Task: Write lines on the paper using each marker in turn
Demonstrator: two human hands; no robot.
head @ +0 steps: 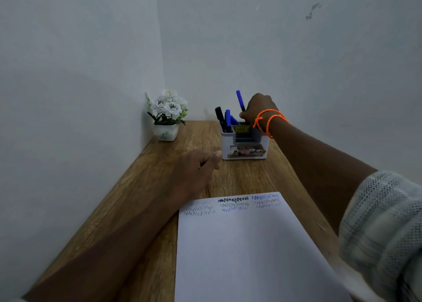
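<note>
Right hand [258, 107] w/ two orange cord bracelets [269, 121] at the wrist is up over the white plastic pen holder [244, 145], grip closed round a blue marker w/ blue cap [240, 100]. That marker stands nearly upright, cap end up, lower end hidden behind the fingers right above the holder's back compartments.

Left hand [196, 169] hovers low over the brown wood-grain surface [159, 164], just left-front of the holder, not touching it. Fingers loosely curled, thumb pointing toward the holder; holds nothing as far as I can see, though it's blurred.

White paper sheet [239, 244] lies flat on the surface nearest the camera, between both forearms, well apart from the marker in the grip. Its far edge carries zigzag scribbles [233, 204] in 3 clusters, black, grey & blue.

In the holder's left compartment: 1 black marker [219, 116] & 2 more blue ones [228, 119], leaning. So 4 markers seen in all.

Small white pot of white artificial flowers [167, 116] sits in the far left corner by the walls, clear of both hands.
</note>
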